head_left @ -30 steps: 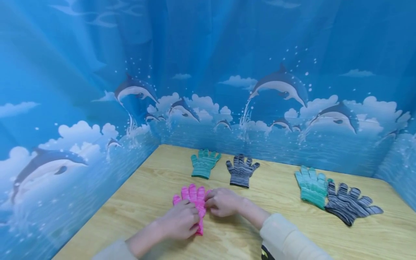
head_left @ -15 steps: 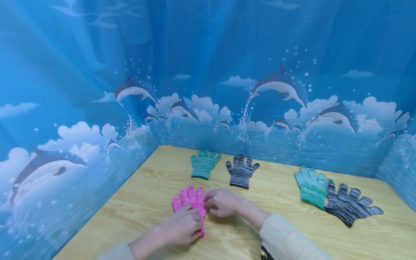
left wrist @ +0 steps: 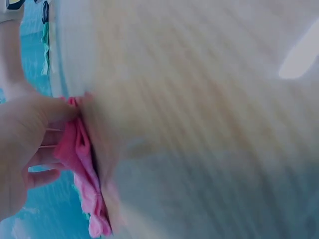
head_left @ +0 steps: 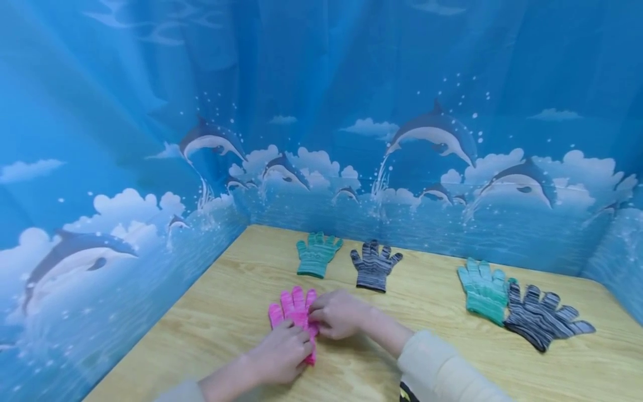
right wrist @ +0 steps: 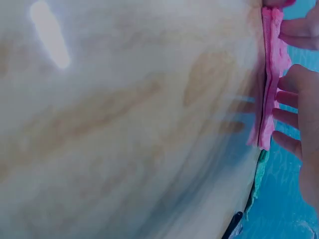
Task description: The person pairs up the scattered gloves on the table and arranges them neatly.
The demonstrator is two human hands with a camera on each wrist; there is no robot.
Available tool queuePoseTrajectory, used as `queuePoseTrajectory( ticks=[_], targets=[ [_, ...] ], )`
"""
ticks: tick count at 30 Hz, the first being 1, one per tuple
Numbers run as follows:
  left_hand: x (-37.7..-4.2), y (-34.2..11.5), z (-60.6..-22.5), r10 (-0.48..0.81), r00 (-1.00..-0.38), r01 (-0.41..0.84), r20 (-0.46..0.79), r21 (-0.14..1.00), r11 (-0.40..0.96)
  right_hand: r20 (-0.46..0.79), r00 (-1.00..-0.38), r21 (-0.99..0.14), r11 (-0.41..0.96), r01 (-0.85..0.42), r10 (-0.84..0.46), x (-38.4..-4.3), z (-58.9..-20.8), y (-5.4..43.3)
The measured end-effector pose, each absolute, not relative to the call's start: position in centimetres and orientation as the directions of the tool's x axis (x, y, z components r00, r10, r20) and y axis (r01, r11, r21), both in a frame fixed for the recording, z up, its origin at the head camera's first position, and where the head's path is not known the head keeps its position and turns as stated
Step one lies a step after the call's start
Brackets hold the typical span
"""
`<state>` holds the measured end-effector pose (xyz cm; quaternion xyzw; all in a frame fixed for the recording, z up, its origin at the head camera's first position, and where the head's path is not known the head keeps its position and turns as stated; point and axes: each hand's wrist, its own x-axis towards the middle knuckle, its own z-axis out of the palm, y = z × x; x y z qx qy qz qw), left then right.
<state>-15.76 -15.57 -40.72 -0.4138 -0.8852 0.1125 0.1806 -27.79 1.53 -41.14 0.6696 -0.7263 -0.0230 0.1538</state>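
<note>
A pink knit glove (head_left: 296, 315) lies on the wooden table with its fingers toward the back. Over its cuff end is my left hand (head_left: 281, 352); in the left wrist view, thumb and fingers pinch the folded pink fabric (left wrist: 79, 154). My right hand (head_left: 339, 314) rests at the glove's right side and covers the glove's thumb area. In the right wrist view the right hand (right wrist: 306, 107) touches the pink fabric with spread fingertips and does not grip it. Both hands hide parts of the glove.
At the back lie a green glove (head_left: 317, 257) and a black-and-grey striped glove (head_left: 374, 268). On the right, a second green glove (head_left: 484, 290) touches another striped glove (head_left: 545, 317). A blue dolphin-print curtain (head_left: 321, 111) borders the table (head_left: 201, 335).
My right hand has shifted slightly left onto the pink glove, and the glove's thumb tip is now covered. My left hand has moved a little right along the cuff. The other gloves stay put.
</note>
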Motion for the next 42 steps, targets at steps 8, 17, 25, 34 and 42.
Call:
queuePoseTrajectory(
  ticks=[8, 17, 25, 34, 42],
  targets=[
    [-16.8, -16.9, -40.0, 0.8, -0.594, 0.752, 0.084, -0.295, 0.589, 0.134, -0.106, 0.234, 0.136, -0.963, -0.985, -27.6, -41.3, 1.7],
    [-18.5, -18.2, -39.7, 0.767, -0.621, 0.747, 0.163, -0.172, 0.642, 0.18, -0.173, 0.198, 0.208, -0.958, -0.968, -27.5, -41.1, 1.5],
    [-23.4, -20.5, -39.2, 0.57, -0.766, 0.555, 0.296, -0.142, 0.82, 0.198, -0.306, 0.145, 0.336, -0.931, -0.931, -28.0, -41.8, 0.5],
    [-26.4, -20.1, -39.2, 0.457, -0.876, 0.452, 0.153, -0.07, 0.889, 0.167, -0.279, 0.186, 0.308, -0.933, -0.946, -27.9, -42.6, -0.2],
    [-27.3, -20.6, -41.2, 0.529, -0.835, 0.494, 0.15, -0.219, 0.842, 0.158, -0.273, 0.201, 0.301, -0.932, -0.949, -27.7, -42.6, -0.3]
  ],
)
